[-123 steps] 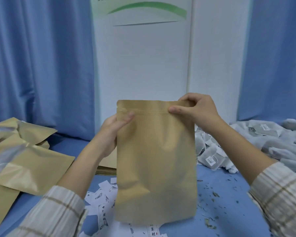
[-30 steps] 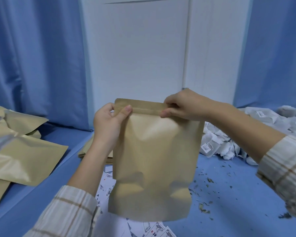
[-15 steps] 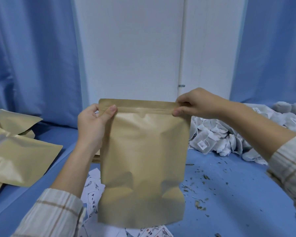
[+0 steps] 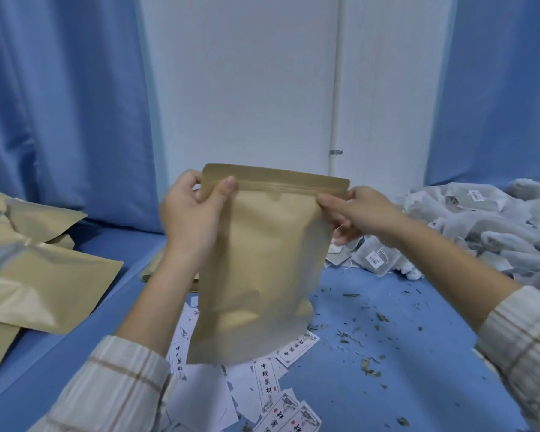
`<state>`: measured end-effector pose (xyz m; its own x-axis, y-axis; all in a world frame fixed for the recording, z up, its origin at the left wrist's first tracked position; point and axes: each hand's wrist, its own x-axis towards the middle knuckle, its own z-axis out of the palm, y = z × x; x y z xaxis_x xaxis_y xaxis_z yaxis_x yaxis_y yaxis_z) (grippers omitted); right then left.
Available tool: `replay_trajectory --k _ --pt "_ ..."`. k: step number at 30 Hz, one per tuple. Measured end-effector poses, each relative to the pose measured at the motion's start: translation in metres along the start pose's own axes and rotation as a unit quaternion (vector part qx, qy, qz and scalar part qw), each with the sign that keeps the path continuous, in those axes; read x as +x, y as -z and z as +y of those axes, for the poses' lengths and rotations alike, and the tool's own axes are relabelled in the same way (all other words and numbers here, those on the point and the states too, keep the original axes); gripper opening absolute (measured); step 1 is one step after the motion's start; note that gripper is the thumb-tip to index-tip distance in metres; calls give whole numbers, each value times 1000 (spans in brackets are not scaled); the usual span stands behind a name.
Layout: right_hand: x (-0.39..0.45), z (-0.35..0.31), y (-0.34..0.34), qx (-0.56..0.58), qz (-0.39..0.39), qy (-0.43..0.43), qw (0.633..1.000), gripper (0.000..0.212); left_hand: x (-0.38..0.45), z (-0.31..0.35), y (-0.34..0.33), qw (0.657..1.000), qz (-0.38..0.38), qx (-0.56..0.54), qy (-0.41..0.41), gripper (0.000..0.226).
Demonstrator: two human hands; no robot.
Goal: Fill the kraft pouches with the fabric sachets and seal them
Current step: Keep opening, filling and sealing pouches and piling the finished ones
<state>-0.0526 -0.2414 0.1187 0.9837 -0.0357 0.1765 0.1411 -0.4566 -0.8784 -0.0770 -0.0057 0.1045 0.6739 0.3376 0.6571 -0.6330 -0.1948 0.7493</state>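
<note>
The right hand now sits at the seal strip's right end. Both grips pinch the kraft pouch upright, left hand at its top-left corner. Sachets heap on the blue counter before blue curtains

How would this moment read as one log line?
left hand: pinches kraft pouch top-left | right hand: pinches top-right | pouch upright

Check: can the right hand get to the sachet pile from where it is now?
Probably yes, once it lets go. The right hand pinches the top corner of the kraft pouch; the sachet pile lies just beyond it on the blue table, with nothing between.
</note>
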Motion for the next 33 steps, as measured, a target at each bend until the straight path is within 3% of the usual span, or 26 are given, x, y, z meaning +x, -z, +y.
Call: replay_trajectory --k 4,8,9,11,13,15,18,21,23,27,30,31,33 --pt "-16 -1 -13 220 -65 -81 970 72 -23 25 -28 994 5 80 -74 33" --pt "-34 -11 -6 298 -149 -134 933 67 -58 47 -51 987 -44 84 -128 22" --pt "-40 -13 -4 309 -170 -140 925 58 -67 52 -56 973 -65 121 -187 18" --pt "-50 -15 1 354 -197 -132 904 36 -80 57 -64 910 -83 218 -342 23" --pt "-60 -13 5 409 -183 -141 883 36 -85 58 -70 854 -63 280 -434 18" --pt "-66 -5 4 464 -139 -148 862 31 -90 54 -74 827 -42 299 -474 16" --pt "-70 19 -9 523 -86 -142 836 36 -102 39 -70 823 -73 291 -482 17" --pt "-74 39 -29 590 -52 -125 796 30 -115 18 -52 868 -101 224 -431 20" --pt "-72 49 -40 614 -18 -114 781 27 -127 2 -36 911 -46 178 -370 15" --pt "-71 58 -75 589 -7 -136 796 22 -136 -23 -13 987 53 134 -77 10" --pt "-65 61 -105 591 0 -155 792 22 -132 -37 6 984 143 102 4 25" --pt "-64 60 -114 596 -3 -157 788 21 -131 -43 13 984 145 91 48 28" --pt "-61 59 -131 611 -3 -156 776 21 -125 -55 22 971 98 30 218 32"
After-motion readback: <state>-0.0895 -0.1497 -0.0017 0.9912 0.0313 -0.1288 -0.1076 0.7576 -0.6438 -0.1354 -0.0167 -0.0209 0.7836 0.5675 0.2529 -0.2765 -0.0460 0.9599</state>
